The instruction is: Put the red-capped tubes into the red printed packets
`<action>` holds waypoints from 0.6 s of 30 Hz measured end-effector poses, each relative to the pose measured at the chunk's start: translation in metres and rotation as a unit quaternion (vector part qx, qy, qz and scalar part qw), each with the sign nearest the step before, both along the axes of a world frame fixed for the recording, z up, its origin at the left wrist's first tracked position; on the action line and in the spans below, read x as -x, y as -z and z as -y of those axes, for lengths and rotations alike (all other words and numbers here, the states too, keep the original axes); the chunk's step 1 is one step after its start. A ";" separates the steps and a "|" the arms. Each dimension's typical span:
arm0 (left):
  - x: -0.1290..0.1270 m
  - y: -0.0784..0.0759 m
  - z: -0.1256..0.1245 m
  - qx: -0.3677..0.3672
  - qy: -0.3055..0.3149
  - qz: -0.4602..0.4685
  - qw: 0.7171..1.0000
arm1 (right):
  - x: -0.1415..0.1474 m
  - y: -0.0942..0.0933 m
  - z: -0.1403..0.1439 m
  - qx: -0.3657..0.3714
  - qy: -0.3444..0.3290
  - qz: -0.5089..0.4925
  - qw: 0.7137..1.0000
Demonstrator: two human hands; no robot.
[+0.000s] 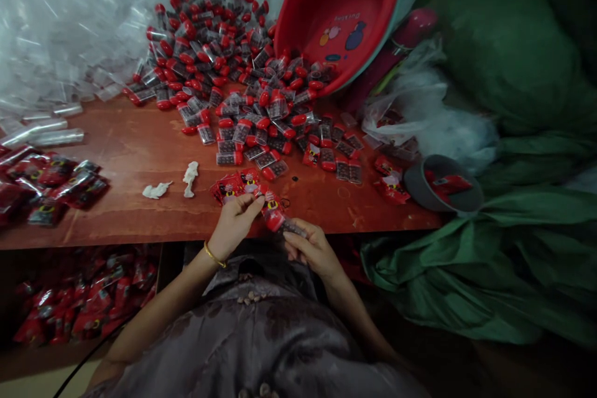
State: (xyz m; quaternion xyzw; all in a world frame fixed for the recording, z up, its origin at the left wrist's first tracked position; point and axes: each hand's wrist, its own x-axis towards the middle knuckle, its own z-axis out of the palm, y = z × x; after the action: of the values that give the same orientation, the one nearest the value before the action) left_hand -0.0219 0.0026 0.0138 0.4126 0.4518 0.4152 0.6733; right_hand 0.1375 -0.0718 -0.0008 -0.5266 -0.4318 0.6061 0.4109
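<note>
- Right hand [313,247] clamped around a small clear red-capped container [278,221], held just off the near edge of the surface [140,155], red end pointing toward the left hand.
- Left hand [234,221] pinched on the corner of a red printed label [272,204] that meets the container's cap; thumb and forefinger together, other fingers curled under.
- Looks like fitting the label to the container. Best done by keeping the container steady in the right grip and letting only the left fingertips steer the label.
- Worth squaring the label's edge with the cap before pressing anything down; a skewed start probably means a crooked finish.
- Light pinch advised: thin printed film of this kind likely creases or tears if tugged.
- More red labels [233,186] fanned on the surface just beyond the left hand, close enough to reach without shifting the right.
- Big heap of red-capped containers [224,68] farther back, spilling from a tipped red basin [345,12]; well apart from the hands.
- Finished-looking wrapped packs [56,180] piled at the left end of the surface, so a leftward put-down seems the natural route.
- Two scraps of white paper [172,183] lying near the labels; better kept clear of the working spot so nothing sticks to them.
- Whether the label is already stuck to the container: cannot tell from here.
</note>
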 end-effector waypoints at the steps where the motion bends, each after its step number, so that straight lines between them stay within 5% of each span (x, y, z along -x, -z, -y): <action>1: -0.002 -0.001 0.001 0.001 0.011 0.004 1.000 | 0.000 0.001 0.000 0.004 0.001 -0.006 1.000; 5: -0.008 0.002 0.006 0.028 0.003 0.032 0.999 | 0.005 0.006 -0.005 0.027 0.021 -0.046 0.998; 11: -0.015 0.012 0.012 0.074 -0.100 0.096 0.988 | 0.032 0.018 -0.014 0.011 0.132 -0.108 0.985; 15: -0.019 0.013 0.015 0.122 -0.170 0.141 0.968 | 0.046 0.024 -0.013 -0.016 0.142 -0.106 0.984; 18: -0.020 0.013 0.016 0.139 -0.162 0.143 0.966 | 0.047 0.024 -0.012 -0.036 0.144 -0.092 0.985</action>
State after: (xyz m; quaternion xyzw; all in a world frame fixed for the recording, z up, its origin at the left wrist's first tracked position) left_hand -0.0022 -0.0138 0.0007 0.1726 0.4650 0.5063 0.7055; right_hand 0.0901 -0.0596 -0.0251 -0.5105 -0.3334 0.5704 0.5504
